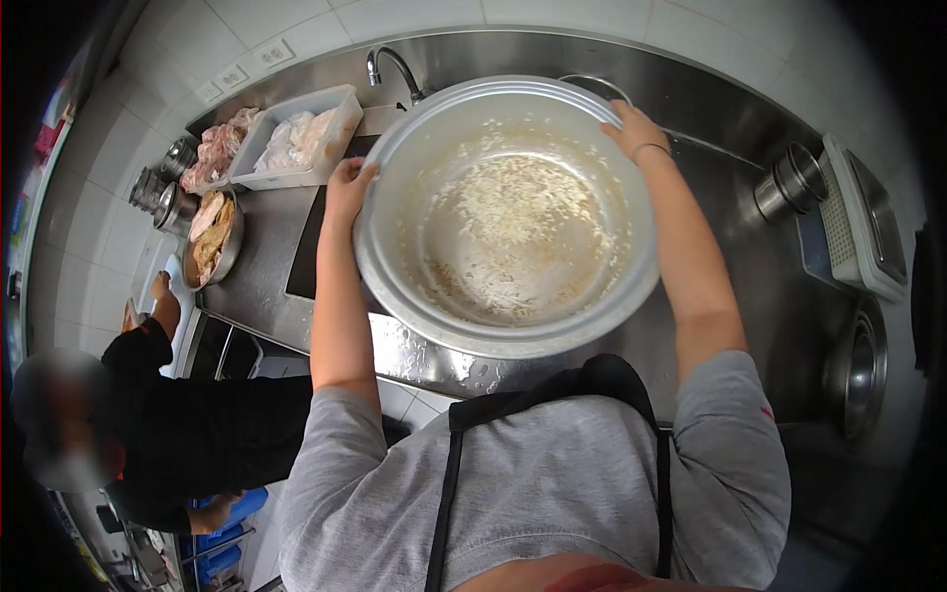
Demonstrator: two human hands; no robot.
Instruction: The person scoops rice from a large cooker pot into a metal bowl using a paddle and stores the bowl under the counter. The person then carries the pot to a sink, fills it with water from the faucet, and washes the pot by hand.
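A large round metal pot (390,286) is tilted toward me over the steel counter. Scattered pale grains (518,202) cling to its bottom and lower wall. My left hand (347,189) grips the left side of the rim, its fingers wrapped against the edge. On the upper right, near a wire handle (595,81), my right hand (634,130) holds the rim, its fingers closed on the metal. Behind the pot, a curved faucet (393,71) rises from the counter.
At left, a white tub (340,123) holds bagged meat, beside a metal bowl (235,237) of meat. A person in black (217,419) stands left. Metal containers (789,183), a white basket (843,222) and steel bowls (860,365) are at right.
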